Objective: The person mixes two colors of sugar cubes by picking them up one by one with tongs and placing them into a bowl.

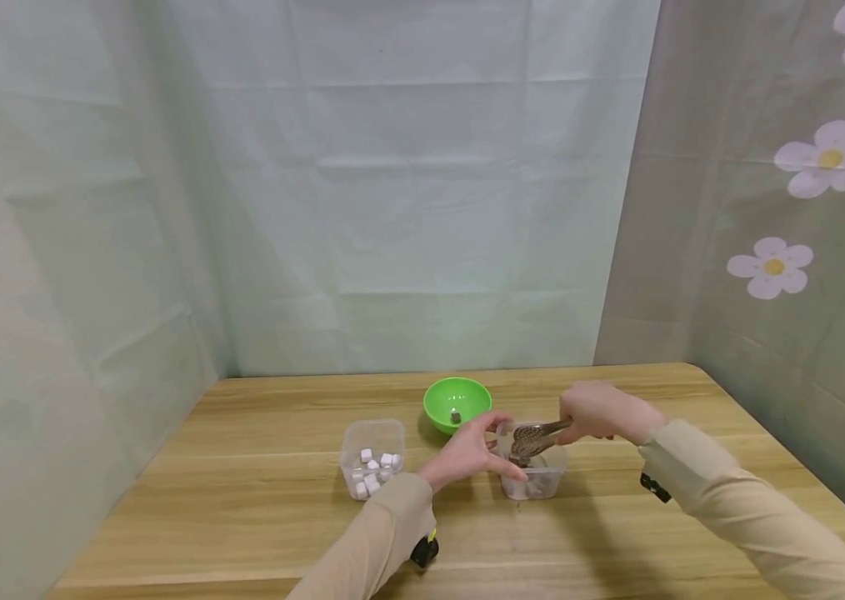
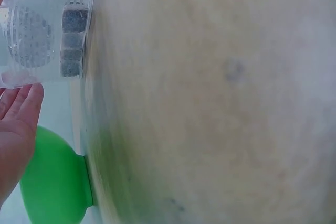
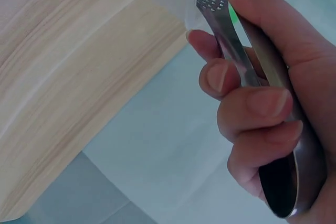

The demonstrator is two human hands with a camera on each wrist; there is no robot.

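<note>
My right hand [image 1: 606, 412] grips a pair of metal tongs [image 3: 273, 77], fingers wrapped round both arms. The perforated ends of the tongs [image 1: 531, 440] reach down into a clear plastic container [image 1: 542, 483]. My left hand [image 1: 467, 454] holds that container by its sides, thumb at the near side and fingers at the far side. Dark grey cubes [image 2: 74, 20] lie along the container's bottom in the left wrist view. Just behind the left hand stands a green bowl [image 1: 458, 396] with a small dark cube [image 1: 456, 417] inside.
A second clear container [image 1: 373, 429] with several white cubes [image 1: 372, 482] stands left of my left forearm. Everything rests on a wood-grain table [image 1: 257, 492]. Pale cloth [image 1: 422, 192] hangs behind it, with flower-printed cloth [image 1: 805, 350] at the right.
</note>
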